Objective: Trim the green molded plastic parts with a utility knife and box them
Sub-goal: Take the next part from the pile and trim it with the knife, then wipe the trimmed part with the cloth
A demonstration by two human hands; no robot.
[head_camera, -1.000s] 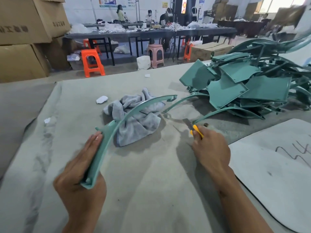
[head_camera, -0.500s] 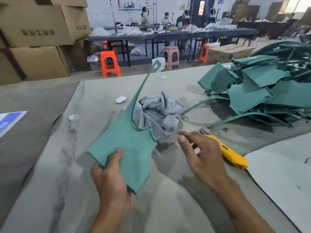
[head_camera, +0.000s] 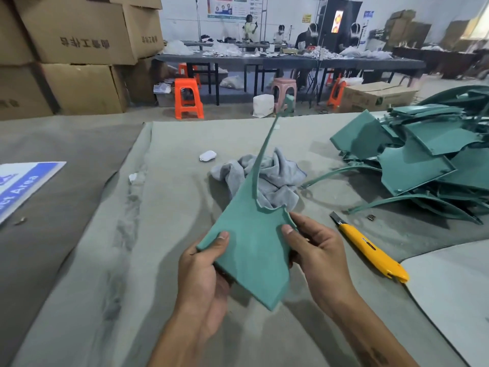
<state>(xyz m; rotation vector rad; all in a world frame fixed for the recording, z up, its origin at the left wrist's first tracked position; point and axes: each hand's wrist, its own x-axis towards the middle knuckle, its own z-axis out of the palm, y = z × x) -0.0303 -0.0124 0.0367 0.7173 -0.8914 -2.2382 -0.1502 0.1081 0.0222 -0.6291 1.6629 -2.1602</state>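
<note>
Two hands held one green part [head_camera: 251, 250] above the tabletop [head_camera: 164, 260]. The left hand [head_camera: 203, 271] gripped its lower left edge, thumb on the face, fingers curled behind. The right hand [head_camera: 315, 250] pinched the right edge just below a ragged notch, thumb on top. The part's thin curved arm rose up and away, over a grey rag [head_camera: 267, 176] lying behind it. A yellow knife [head_camera: 370, 247] lay on the tabletop just right of the right hand, blade out, untouched. A pile of green parts [head_camera: 423, 160] sat at the far right, well apart from the hands.
</note>
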